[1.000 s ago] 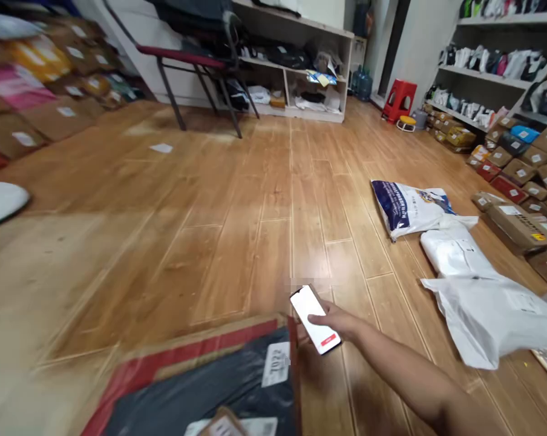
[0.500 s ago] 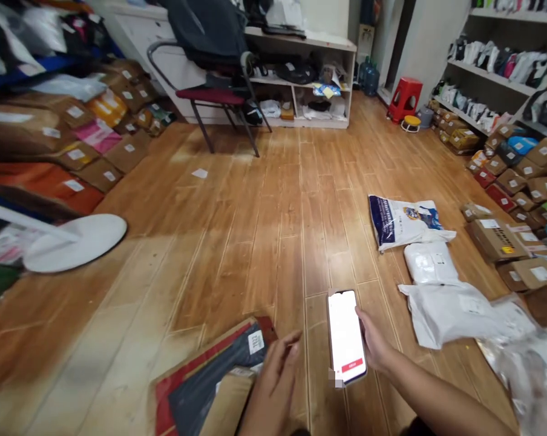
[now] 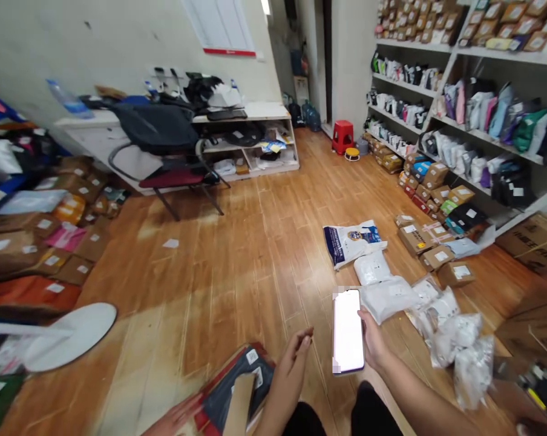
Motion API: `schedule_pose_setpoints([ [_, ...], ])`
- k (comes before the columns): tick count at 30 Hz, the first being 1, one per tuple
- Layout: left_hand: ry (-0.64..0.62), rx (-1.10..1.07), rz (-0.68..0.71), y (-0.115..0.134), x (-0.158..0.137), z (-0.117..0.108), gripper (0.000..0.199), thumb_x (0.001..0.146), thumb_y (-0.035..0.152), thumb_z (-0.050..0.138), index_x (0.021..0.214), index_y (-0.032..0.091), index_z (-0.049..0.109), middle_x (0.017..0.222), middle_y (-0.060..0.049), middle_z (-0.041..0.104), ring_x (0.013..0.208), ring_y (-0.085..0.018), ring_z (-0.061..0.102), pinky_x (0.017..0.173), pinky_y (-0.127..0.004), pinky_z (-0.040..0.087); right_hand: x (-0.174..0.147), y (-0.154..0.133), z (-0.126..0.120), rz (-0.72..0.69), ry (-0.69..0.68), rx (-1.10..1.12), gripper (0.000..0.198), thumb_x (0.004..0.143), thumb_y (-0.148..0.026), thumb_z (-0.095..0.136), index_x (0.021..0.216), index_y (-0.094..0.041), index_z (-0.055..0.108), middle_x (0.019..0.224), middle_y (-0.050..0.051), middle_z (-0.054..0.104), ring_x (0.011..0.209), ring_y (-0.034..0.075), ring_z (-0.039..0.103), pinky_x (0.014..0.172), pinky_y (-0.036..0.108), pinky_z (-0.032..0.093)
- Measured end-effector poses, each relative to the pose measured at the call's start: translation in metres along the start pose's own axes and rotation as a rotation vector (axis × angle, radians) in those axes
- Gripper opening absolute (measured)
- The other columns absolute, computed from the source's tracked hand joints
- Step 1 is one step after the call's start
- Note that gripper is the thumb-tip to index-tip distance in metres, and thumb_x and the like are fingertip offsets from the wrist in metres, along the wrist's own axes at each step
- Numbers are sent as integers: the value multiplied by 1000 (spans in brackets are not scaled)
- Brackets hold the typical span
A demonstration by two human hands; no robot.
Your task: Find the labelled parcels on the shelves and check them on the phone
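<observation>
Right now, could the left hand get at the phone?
Probably yes. The left hand is near the phone, fingers pointing toward it, with nothing visible in the gap between. The right hand grips the phone from the other side, leaving the facing edge free.

Phone point(image 3: 348, 330) (lower right of centre): white screen, dark edge
Flat parcel point(image 3: 232, 372) (bottom centre): charcoal, white labels
Floor point(image 3: 255, 266): orange-brown wood grain
Chair point(image 3: 158, 136) (upper left): maroon seat
Stool point(image 3: 343, 138) (upper right): red
</observation>
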State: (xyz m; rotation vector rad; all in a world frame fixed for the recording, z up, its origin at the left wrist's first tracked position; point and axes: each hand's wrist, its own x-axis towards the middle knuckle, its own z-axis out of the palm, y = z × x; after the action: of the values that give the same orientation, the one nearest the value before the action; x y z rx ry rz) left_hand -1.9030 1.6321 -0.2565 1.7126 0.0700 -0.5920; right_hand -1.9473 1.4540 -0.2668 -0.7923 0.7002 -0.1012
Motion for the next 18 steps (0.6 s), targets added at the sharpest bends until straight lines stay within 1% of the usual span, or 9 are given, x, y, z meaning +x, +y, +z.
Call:
schedule_pose_setpoints([
  [3, -35, 0, 29, 37, -18, 34, 67, 65, 77, 59, 101, 21, 69, 115, -13, 70, 107, -32, 63, 102, -49, 45, -34, -43, -17, -98, 0, 7, 29, 62, -32, 74, 88, -23, 66, 82, -2, 74, 81, 23, 66, 73, 32, 48],
  [5, -69, 11, 52, 53, -24, 59, 68, 63, 79, 58, 96, 20, 69, 110, -13, 71, 102, -31, 65, 97, -47, 49, -52, -66, -30, -140, -1, 17, 31, 60, -24, 72, 90, -23, 65, 81, -3, 73, 75, 21, 64, 68, 29, 46],
  [8, -113, 17, 86, 70, -29, 94, 72, 59, 83, 58, 91, 19, 68, 101, -14, 72, 97, -30, 66, 89, -45, 51, -70, -92, -48, -194, 1, 42, 34, 58, -21, 73, 91, -23, 65, 81, -2, 73, 72, 20, 63, 66, 29, 45],
  [11, -164, 22, 121, 83, -33, 126, 71, 59, 82, 57, 92, 20, 69, 98, -12, 72, 95, -29, 67, 87, -45, 51, -81, -109, -67, -229, 7, 86, 32, 58, -21, 75, 88, -23, 64, 82, -1, 73, 76, 22, 64, 69, 30, 46],
  [13, -216, 29, 124, 92, -37, 144, 69, 62, 80, 56, 94, 20, 70, 98, -11, 73, 95, -28, 67, 86, -44, 51, -87, -115, -81, -233, 11, 130, 27, 58, -26, 75, 81, -23, 62, 80, -1, 73, 78, 23, 65, 73, 32, 47],
  [16, -343, 25, 89, 104, -40, 170, 70, 61, 76, 58, 99, 19, 69, 97, -11, 73, 95, -27, 66, 85, -40, 49, -96, -119, -98, -217, -2, 196, 25, 60, -33, 76, 73, -22, 58, 72, 0, 71, 81, 25, 66, 78, 36, 49],
  [18, -437, 16, 32, 111, -38, 185, 69, 58, 75, 61, 96, 18, 69, 90, -9, 73, 91, -25, 66, 82, -37, 48, -103, -118, -105, -204, -21, 234, 28, 60, -36, 78, 74, -21, 60, 73, 2, 72, 85, 27, 67, 82, 39, 50],
])
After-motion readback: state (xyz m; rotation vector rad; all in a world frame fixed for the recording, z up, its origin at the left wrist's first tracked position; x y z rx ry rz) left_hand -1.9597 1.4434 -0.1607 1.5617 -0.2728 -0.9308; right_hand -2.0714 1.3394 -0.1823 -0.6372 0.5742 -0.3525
